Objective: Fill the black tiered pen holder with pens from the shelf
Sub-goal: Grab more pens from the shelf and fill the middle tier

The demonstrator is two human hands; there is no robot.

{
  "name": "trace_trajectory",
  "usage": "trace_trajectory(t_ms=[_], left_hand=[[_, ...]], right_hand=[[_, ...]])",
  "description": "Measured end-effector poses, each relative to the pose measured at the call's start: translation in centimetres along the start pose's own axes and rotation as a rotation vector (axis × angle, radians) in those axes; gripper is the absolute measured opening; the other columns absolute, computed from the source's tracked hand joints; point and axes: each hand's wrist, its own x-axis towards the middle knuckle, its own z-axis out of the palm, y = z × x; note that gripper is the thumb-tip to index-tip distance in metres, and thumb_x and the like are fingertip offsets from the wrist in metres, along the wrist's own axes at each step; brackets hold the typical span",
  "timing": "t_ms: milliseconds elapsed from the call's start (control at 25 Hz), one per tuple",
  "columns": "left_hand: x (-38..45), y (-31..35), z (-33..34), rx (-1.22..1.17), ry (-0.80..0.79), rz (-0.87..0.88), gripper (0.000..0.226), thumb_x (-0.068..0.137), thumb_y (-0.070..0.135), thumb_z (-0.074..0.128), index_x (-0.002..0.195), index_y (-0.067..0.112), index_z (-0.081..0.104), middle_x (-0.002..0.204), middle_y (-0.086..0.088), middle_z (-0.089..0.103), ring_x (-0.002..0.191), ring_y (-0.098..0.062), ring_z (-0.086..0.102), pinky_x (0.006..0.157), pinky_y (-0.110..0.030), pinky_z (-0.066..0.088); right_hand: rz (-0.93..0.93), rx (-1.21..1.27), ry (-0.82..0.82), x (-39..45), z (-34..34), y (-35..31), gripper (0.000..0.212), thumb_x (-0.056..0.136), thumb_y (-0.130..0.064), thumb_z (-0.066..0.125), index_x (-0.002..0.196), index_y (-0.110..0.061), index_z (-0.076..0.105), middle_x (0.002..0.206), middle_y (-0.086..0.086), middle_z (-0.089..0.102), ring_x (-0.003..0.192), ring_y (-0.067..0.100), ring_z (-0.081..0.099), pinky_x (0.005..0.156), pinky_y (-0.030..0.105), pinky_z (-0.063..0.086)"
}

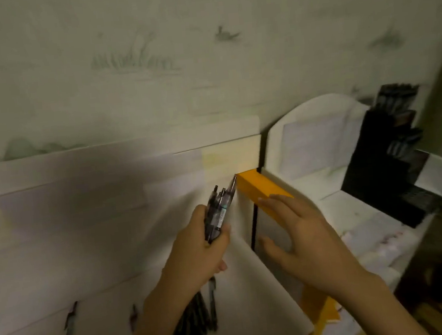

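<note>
Left hand (195, 249) grips pens (219, 212), tips up. Right hand (300, 236) spread, fingertips on orange box (257, 188). Holder (375, 167) beyond right hand.

L hand (195, 247) grips pens (218, 214); R hand (307, 236) open.
</note>
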Motion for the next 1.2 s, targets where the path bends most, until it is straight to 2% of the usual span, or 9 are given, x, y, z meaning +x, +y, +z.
trace_trajectory(t_ms=[80, 200, 320, 480, 640, 800, 1040, 1120, 1200], left_hand=[[1.3, 3.4, 3.5, 0.017, -0.023, 0.038, 0.013, 0.094, 0.043, 0.054, 0.101, 0.04, 0.044, 0.069, 0.006, 0.069, 0.056, -0.009, 0.069, 0.052, -0.021, 0.056], [2.7, 8.4, 9.3, 0.012, -0.042, 0.097, 0.019, 0.094, 0.037, 0.057, 0.106, 0.03, 0.044, 0.061, 0.006, 0.065, 0.048, -0.01, 0.065, 0.046, -0.017, 0.05], [4.0, 13.4, 16.3, -0.003, -0.046, 0.146, 0.015, 0.091, 0.032, 0.063, 0.095, 0.028, 0.049, 0.059, 0.008, 0.059, 0.045, -0.009, 0.061, 0.041, -0.015, 0.044], [5.4, 18.3, 24.9, 0.047, -0.052, 0.204, 0.018, 0.088, 0.034, 0.066, 0.096, 0.028, 0.051, 0.072, 0.014, 0.056, 0.061, -0.007, 0.059, 0.046, -0.011, 0.043], [6.7, 21.1, 32.0, 0.049, -0.104, 0.238, 0.021, 0.086, 0.031, 0.069, 0.099, 0.031, 0.051, 0.076, 0.015, 0.059, 0.072, 0.013, 0.057, 0.054, -0.001, 0.039], [9.3, 22.8, 38.2, 0.046, -0.143, 0.255, 0.023, 0.086, 0.034, 0.068, 0.102, 0.036, 0.051, 0.085, 0.019, 0.062, 0.082, 0.017, 0.055, 0.055, 0.001, 0.04], [15.4, 22.4, 44.9, 0.03, -0.149, 0.248, 0.022, 0.086, 0.03, 0.069, 0.098, 0.036, 0.051, 0.079, 0.019, 0.063, 0.077, 0.013, 0.058, 0.053, -0.003, 0.042], [18.2, 22.2, 46.8, 0.015, -0.137, 0.248, 0.021, 0.086, 0.028, 0.069, 0.095, 0.035, 0.051, 0.078, 0.027, 0.061, 0.075, 0.013, 0.058, 0.053, -0.001, 0.04], [20.9, 22.3, 48.1, 0.002, -0.119, 0.245, 0.023, 0.085, 0.027, 0.07, 0.097, 0.035, 0.052, 0.079, 0.025, 0.062, 0.078, 0.013, 0.058, 0.057, 0.0, 0.04]], right_hand=[[0.049, -0.009, 0.044, -1.3, -2.8, 3.9, 0.062, 0.088, -0.058, 0.047, 0.145, -0.035, 0.035, 0.147, -0.009, 0.042, 0.133, 0.013, 0.04, 0.11, 0.033, 0.037], [0.123, -0.032, 0.083, -3.6, -6.2, 10.0, 0.063, 0.089, -0.057, 0.052, 0.147, -0.038, 0.032, 0.151, -0.012, 0.038, 0.138, 0.01, 0.034, 0.112, 0.028, 0.026], [0.18, -0.04, 0.126, -6.1, -9.9, 16.6, 0.065, 0.088, -0.058, 0.053, 0.146, -0.038, 0.033, 0.151, -0.011, 0.039, 0.139, 0.011, 0.035, 0.113, 0.03, 0.027], [0.258, -0.092, 0.144, -9.0, -13.9, 24.7, 0.065, 0.087, -0.063, 0.05, 0.145, -0.044, 0.028, 0.151, -0.016, 0.036, 0.138, 0.008, 0.033, 0.112, 0.028, 0.026], [0.33, -0.074, 0.127, -11.4, -16.3, 31.4, 0.065, 0.087, -0.062, 0.051, 0.145, -0.044, 0.027, 0.152, -0.016, 0.035, 0.139, 0.009, 0.033, 0.113, 0.03, 0.027], [0.353, -0.058, 0.13, -12.0, -17.4, 37.7, 0.065, 0.087, -0.06, 0.051, 0.146, -0.042, 0.029, 0.149, -0.016, 0.038, 0.136, 0.008, 0.036, 0.112, 0.036, 0.037], [0.335, -0.061, 0.122, -9.2, -16.0, 46.5, 0.065, 0.087, -0.055, 0.056, 0.146, -0.039, 0.033, 0.145, -0.016, 0.043, 0.132, 0.007, 0.039, 0.109, 0.025, 0.031], [0.312, -0.066, 0.108, -7.1, -15.3, 49.5, 0.065, 0.087, -0.055, 0.057, 0.145, -0.039, 0.034, 0.144, -0.015, 0.044, 0.131, 0.009, 0.041, 0.108, 0.027, 0.033], [0.283, -0.071, 0.086, -4.8, -14.8, 52.0, 0.064, 0.087, -0.055, 0.056, 0.145, -0.038, 0.035, 0.144, -0.014, 0.045, 0.131, 0.009, 0.042, 0.108, 0.029, 0.035]])
